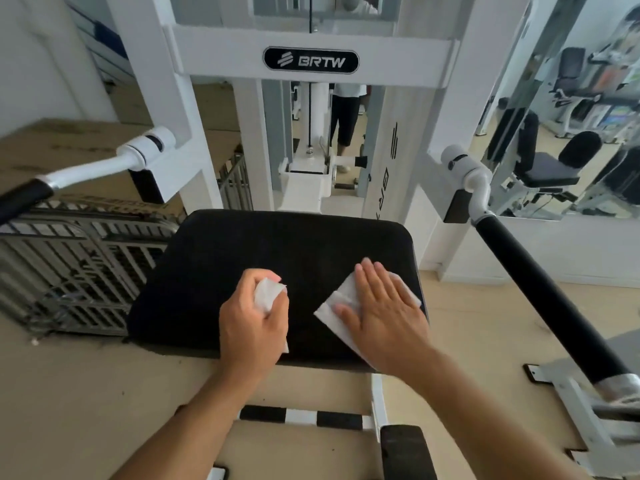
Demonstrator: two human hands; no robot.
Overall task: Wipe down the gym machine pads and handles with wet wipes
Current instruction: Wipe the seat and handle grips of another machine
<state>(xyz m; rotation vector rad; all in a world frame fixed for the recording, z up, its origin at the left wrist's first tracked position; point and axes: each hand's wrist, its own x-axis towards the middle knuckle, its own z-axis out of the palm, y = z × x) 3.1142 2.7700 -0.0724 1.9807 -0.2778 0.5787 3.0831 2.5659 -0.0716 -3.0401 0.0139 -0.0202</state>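
A black pad point(270, 251) of a white gym machine lies in front of me. My right hand point(381, 306) presses flat, fingers straight, on a spread white wet wipe point(337, 306) on the pad's right half. Over the pad's near left part, my left hand point(254, 323) grips a bunched white wipe point(267, 295) in curled fingers. A black-gripped handle point(543, 292) runs along the right side. Another handle point(24, 199) sticks out at the far left.
The white machine frame point(311, 60) with a BRTW badge stands behind the pad. Grey metal grids point(76, 265) lie on the floor at the left. A mirror point(568, 109) at the right shows other machines. A small black pad point(405, 452) sits near the bottom edge.
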